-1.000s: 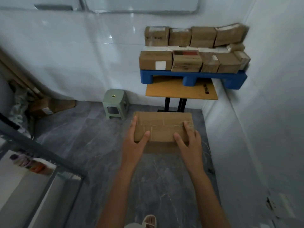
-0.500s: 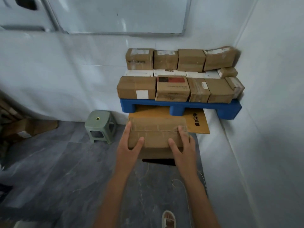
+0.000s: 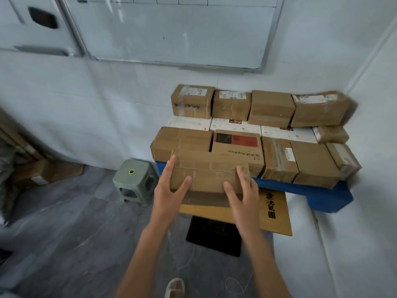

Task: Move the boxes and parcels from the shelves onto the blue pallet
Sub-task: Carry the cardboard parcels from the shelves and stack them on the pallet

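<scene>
While both the left hand [image 3: 171, 190] and right hand [image 3: 243, 195] clamp the carried box [image 3: 209, 172], lift it clear of the blue pallet's [image 3: 322, 193] front row before lowering it flat.

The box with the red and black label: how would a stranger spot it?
Find the blue pallet in the corner under the whiteboard. In its front row, second from the left, sits the box with the red and black label. Its neighbours are plain brown.
</scene>
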